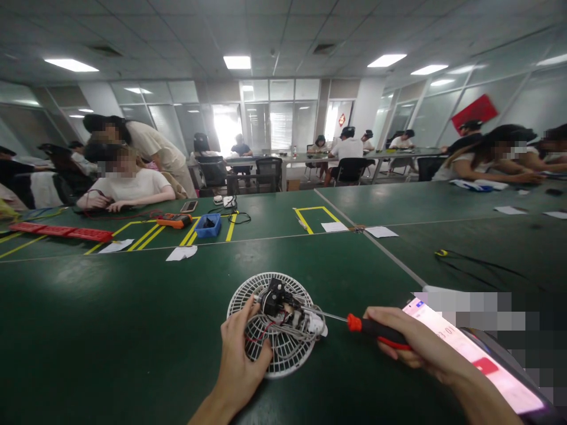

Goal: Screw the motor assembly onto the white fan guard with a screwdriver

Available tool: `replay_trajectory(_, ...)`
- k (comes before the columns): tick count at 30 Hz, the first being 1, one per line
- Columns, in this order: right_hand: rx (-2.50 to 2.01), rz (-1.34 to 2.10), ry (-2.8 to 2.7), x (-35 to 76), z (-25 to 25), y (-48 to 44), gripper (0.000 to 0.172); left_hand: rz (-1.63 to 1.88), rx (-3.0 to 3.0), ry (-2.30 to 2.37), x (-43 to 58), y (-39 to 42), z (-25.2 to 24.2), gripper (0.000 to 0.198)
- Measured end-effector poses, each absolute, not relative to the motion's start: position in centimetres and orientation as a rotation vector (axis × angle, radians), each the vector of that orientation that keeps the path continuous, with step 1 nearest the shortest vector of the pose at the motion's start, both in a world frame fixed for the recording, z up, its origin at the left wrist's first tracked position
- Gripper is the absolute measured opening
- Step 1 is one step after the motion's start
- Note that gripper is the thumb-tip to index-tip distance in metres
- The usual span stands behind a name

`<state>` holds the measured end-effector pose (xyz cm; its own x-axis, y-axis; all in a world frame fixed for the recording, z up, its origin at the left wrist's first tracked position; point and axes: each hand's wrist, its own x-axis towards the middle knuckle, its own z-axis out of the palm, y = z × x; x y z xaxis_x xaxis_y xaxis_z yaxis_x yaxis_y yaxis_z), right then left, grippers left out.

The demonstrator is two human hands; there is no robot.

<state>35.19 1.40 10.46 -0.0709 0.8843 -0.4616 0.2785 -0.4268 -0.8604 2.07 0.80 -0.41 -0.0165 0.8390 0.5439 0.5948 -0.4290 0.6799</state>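
Note:
A round white fan grille (283, 360) lies on the green table, with a black and white motor assembly (277, 300) and loose cables on top of it. My left hand (241, 348) holds the left side of the assembly, thumb and fingers spread around its edge. In my right hand (398, 333) is a red and black screwdriver (376, 330), its long shaft pointing left. The shaft reaches the right part of the assembly; the exact spot its tip touches is too small to tell.
A lit phone (469, 354) lies at the right. Farther back are a blue bin (208, 226), an orange multimeter (175, 220), red trays (62, 231), paper slips (181, 253) and a black strap (478, 262). A person (128, 186) sits across the table.

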Motion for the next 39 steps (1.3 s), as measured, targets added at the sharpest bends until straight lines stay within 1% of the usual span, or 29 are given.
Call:
replay_trajectory(4,-1.672,1.565,-1.246,35.32,10.66,1.29,0.055,1.404,2.057,1.504,1.94,0.62,-0.48,0.077)
replay_trajectory(9,-1.666,1.592,-1.288,35.53,10.56,1.55,0.058,1.357,2.120,1.524,1.79,0.58,-0.11,0.081)
replay_trajectory(18,-1.690,1.544,-1.312,35.53,10.61,1.45,0.056,1.334,2.124,1.511,1.44,0.36,-0.02,0.076)
replay_trajectory(24,-1.660,1.590,-1.316,35.90,10.15,1.46,0.055,1.339,2.115,1.533,1.42,0.45,-0.25,0.075)
replay_trajectory(33,-1.642,1.578,-1.324,35.83,10.34,1.37,0.055,1.337,2.114,1.556,1.39,0.43,-0.05,0.087)
replay_trajectory(39,-1.626,1.575,-1.369,35.96,10.19,1.33,0.056,1.332,2.119,1.553,1.49,0.56,0.03,0.089)
